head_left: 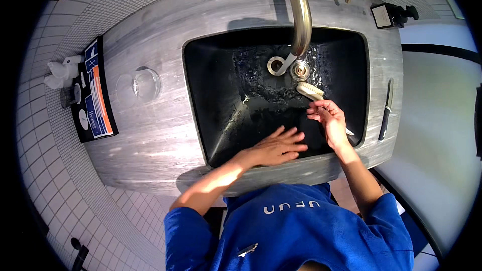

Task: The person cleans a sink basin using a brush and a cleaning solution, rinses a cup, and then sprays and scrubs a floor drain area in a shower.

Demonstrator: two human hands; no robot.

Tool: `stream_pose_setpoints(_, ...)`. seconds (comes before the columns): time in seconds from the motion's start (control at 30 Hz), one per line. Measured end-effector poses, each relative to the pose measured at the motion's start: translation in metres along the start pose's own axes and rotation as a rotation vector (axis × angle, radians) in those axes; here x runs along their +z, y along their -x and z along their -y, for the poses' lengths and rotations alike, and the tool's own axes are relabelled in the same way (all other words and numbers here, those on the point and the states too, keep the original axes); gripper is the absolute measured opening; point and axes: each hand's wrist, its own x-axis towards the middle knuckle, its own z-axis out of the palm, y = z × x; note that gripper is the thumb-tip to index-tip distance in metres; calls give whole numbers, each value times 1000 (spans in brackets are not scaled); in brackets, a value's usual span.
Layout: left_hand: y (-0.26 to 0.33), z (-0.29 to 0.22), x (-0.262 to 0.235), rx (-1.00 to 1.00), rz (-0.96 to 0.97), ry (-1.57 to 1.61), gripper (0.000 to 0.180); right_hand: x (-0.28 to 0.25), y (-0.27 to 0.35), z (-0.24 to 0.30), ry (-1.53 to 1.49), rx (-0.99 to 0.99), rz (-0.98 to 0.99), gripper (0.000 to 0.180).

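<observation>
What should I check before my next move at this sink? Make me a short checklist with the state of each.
1. Brush held: ok, the right hand grips its handle.
2. Left hand free: ok, fingers spread, holding nothing.
3. Knife away from both hands: ok, it lies on the counter right of the sink.
4. Glass bowl out of the sink: ok, on the counter to the left.
5. Sink dry: not ok, its bottom looks wet.
6. Metal strainer seated: cannot tell.
</observation>
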Motion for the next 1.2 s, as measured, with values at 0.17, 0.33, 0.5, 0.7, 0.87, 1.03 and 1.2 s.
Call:
stream_pose_setpoints(0.17, -23, 88, -67, -298, -634, -451, 50, -8, -19, 4, -286, 134, 128, 18)
stream_pose_setpoints(0.33, -66, 95, -80, -447, -766, -594, 67, -15, -23, -1, -372, 157, 137, 18)
stream_pose_setpoints(0.5, -59, 70, -36, -255, -499, -448, 92, -23, -30, -1, -464, 101, 73, 19)
stream_pose_setpoints(0.7, -41, -12, 0, 102, 198, -33, 53, -23, -28, 2, -509, 51, 101, 24)
stream_pose_setpoints(0.87, 44, -5, -43, -7, 323, 18, 50, -10, -7, 13, -314, 157, 114, 26)
stream_pose_setpoints(1.03, 86, 1, -75, -550, 127, -338, 51, 25, 38, 3, 264, 137, 664, 23)
stream_pose_setpoints(1.2, 59, -12, -39, -309, -164, 19, 43, 40, 39, -2, 1077, -166, 792, 34)
